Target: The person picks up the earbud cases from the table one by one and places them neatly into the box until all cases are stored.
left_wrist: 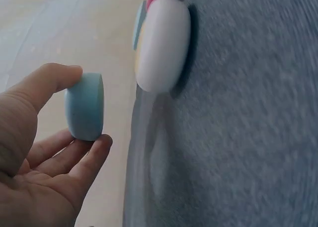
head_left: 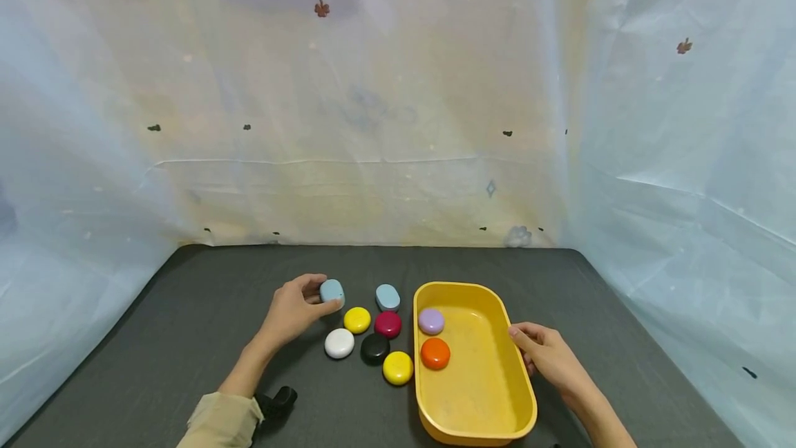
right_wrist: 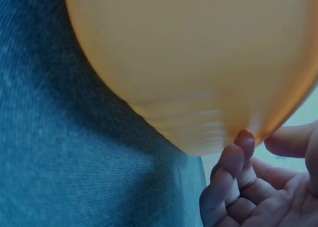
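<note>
My left hand (head_left: 292,311) pinches a light blue rounded block (head_left: 332,292) between thumb and fingertips. In the left wrist view this light blue block (left_wrist: 84,108) shows edge-on, apart from the dark cloth. A second light blue block (head_left: 387,297) lies on the table to its right. At the right, my right hand (head_left: 550,353) holds the long side of a yellow tray (head_left: 475,393), thumb on the rim and fingers against the outer wall. Inside the tray, along its left side, lie a purple disc (head_left: 431,321) and an orange disc (head_left: 435,353).
Between left hand and tray sit a yellow disc (head_left: 357,320), a crimson disc (head_left: 388,325), a white disc (head_left: 339,343), a black disc (head_left: 375,349) and another yellow disc (head_left: 398,368) close by the tray. Pale sheeting (head_left: 373,192) hangs behind the dark table (head_left: 155,358).
</note>
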A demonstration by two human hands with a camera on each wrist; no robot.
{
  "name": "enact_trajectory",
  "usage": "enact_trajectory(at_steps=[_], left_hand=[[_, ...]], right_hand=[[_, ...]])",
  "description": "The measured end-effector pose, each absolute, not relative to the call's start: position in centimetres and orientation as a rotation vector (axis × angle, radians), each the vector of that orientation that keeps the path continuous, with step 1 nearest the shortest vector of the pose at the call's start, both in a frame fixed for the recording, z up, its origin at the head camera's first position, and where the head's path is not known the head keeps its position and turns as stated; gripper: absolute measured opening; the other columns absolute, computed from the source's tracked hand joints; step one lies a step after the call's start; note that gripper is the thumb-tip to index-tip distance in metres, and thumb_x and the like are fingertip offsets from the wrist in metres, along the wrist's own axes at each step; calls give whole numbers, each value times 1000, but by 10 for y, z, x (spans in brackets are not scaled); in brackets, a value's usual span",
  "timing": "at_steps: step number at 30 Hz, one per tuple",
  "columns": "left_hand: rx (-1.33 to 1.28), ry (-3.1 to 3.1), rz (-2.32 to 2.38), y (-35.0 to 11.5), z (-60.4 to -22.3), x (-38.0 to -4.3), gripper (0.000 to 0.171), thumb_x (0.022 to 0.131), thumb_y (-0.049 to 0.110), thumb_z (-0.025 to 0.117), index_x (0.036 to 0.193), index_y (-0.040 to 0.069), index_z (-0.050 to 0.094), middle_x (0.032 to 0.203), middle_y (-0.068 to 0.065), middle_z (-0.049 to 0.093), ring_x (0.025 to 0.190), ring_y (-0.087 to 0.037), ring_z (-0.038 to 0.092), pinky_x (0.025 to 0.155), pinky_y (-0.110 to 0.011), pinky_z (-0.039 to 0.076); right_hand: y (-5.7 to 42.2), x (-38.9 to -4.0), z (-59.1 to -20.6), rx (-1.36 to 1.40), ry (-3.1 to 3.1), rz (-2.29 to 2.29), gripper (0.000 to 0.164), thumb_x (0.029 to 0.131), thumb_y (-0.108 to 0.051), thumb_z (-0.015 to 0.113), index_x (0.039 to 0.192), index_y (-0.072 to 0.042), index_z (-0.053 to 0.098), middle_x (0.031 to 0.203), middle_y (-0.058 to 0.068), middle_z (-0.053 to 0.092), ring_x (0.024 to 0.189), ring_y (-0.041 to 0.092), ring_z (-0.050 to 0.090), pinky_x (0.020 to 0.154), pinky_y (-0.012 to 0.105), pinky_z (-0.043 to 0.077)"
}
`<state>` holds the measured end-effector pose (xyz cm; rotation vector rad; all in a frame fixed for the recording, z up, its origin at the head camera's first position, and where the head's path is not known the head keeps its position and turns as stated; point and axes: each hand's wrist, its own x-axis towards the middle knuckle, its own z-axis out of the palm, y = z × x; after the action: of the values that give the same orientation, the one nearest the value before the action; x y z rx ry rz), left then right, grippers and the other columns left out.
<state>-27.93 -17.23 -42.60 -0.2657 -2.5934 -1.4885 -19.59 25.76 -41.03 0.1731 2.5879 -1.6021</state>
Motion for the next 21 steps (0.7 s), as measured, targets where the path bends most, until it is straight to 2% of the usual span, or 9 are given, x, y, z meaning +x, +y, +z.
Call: enact_trajectory(at_steps=[4,11,21], left_hand=[[-286,-2567,-1501,-167,-420,-277,68,80,30,83,134,-1,55,125,-18,61,108,-30,65,84,-36,55],[-347,-2523,-1524,-153,-407,-268,66,79,33,84,132,5,58,125,-14,62,109,-27,64,86,-32,54],[-493,-2427,-1537,-132,-397,-256,61,79,27,85,129,2,60,121,-12,64,108,-27,64,88,-36,53]], right_hand=[[257,-196,-409,166,2590,-1602,35,103,-27,54,122,1,64,75,9,58,62,22,51,54,31,47],[256,-196,-410,185,2596,-1598,34,103,-26,54,120,2,64,74,8,57,61,21,51,54,31,47],[255,-195,-410,187,2607,-1589,34,103,-26,53,121,2,64,74,8,57,61,20,51,54,31,47]])
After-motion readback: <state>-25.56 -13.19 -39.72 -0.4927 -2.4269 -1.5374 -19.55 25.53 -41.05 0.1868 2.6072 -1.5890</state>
